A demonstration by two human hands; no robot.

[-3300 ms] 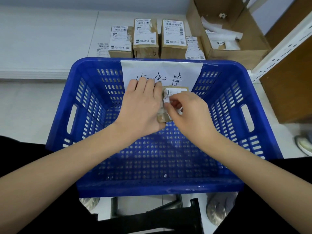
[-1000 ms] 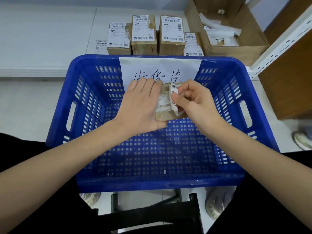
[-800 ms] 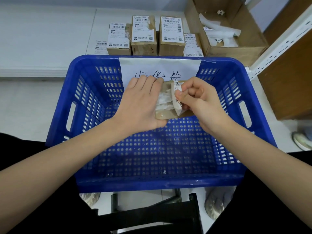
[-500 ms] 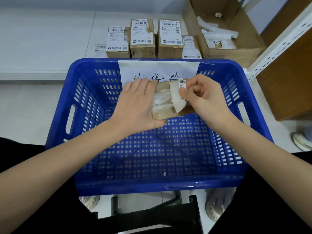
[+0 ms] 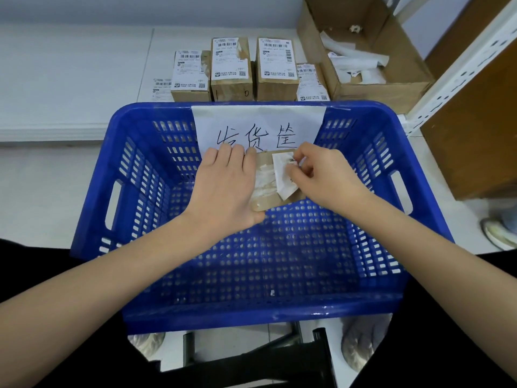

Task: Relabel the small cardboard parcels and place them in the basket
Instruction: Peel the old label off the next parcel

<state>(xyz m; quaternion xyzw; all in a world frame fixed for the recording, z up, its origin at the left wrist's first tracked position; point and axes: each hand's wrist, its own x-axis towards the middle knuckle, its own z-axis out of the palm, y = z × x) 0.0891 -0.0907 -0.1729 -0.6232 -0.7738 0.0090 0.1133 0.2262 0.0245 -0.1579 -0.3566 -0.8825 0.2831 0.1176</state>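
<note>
A small brown cardboard parcel (image 5: 268,191) sits low inside the blue plastic basket (image 5: 372,169), against its far wall. Its top is bare brown card with whitish torn paper residue where a label has come away. A white label (image 5: 284,175) curls up off the parcel; a barcode shows near its upper edge, but the print is too small to read.

A white paper sign (image 5: 257,124) taped to the far wall of the basket carries three handwritten black characters.

The left hand (image 5: 226,189) lies across the parcel's left side, fingers extended and together and thumb under the near edge, holding it steady. The right hand (image 5: 324,177) has its fingers curled, its grip pinching the lifted label between thumb and fingertips.

Behind the basket, four labelled parcels (image 5: 232,68) stand in a row, each with barcodes and what look like QR codes. Beside them an open carton (image 5: 397,91) holds loose white paper strips.
</note>
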